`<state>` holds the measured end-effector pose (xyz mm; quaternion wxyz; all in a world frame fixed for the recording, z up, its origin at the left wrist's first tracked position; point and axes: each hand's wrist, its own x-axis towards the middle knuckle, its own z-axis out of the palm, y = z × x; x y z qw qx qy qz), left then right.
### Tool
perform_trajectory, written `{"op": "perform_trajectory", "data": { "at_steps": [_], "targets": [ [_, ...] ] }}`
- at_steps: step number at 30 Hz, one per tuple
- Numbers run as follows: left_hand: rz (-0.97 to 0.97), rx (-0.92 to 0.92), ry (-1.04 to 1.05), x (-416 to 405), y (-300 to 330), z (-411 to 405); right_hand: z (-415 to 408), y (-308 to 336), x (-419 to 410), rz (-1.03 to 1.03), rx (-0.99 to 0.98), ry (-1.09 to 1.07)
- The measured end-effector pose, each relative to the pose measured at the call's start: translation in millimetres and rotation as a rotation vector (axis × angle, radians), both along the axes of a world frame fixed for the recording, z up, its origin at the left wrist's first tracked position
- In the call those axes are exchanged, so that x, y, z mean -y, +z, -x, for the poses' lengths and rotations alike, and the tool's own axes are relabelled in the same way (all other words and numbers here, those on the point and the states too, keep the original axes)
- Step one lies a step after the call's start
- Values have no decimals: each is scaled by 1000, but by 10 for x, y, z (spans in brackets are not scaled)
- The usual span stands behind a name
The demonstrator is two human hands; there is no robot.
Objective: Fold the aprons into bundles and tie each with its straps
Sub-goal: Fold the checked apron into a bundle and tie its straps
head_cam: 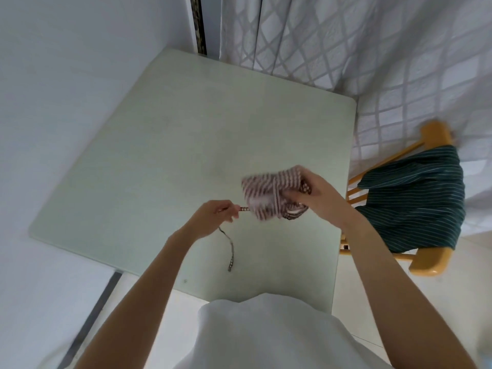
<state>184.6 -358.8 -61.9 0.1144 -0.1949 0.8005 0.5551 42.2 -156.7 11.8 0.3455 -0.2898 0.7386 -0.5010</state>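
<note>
A red-and-white striped apron (pixel 266 193), folded into a small bundle, is held above the pale green table (pixel 165 155). My right hand (pixel 316 195) grips the bundle at its right side, fingers curled round the cloth. My left hand (pixel 215 215) pinches the apron's checked strap (pixel 231 250) just left of the bundle; the strap's loose end hangs down from that hand. The bundle is blurred by motion. A dark green striped apron (pixel 415 198) is draped over the wooden chair (pixel 428 262) at the right.
The table stands in a corner, with a white wall at the left and a patterned white curtain (pixel 346 43) behind and to the right. The chair stands close to the table's right edge. Pale floor tiles show below the table.
</note>
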Motion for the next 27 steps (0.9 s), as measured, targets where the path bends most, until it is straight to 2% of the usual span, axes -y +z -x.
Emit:
{"op": "perform_trajectory", "data": {
  "at_steps": [2,4,6,8,11,14,16,19,23,27],
  "targets": [
    [225,10,-92,127,49,101,-9,-58,-29,-234,-137,303],
    [349,-32,-95,117,194,240,-75,-191,9,-408,-318,353],
    [452,-99,-52,8,322,347,-129,-334,60,-475,-496,181],
    [494,-194,25,-137,387,363,-169,-419,100,-407,-543,-84],
    [312,-276,209,-291,362,263,-207,-413,182,-179,-256,-410],
    [169,-325,259,-409,250,135,-272,-380,245,-22,12,-521],
    [142,-347,334,-452,159,66,-318,-389,272,48,153,-534],
    [34,-366,555,-436,96,11,-388,-414,325,122,344,-500],
    [-300,-337,762,-368,105,-5,-468,-396,455,250,663,-456],
    [-554,-297,881,-303,37,-19,-505,-429,552,262,753,-452]
  ]
}}
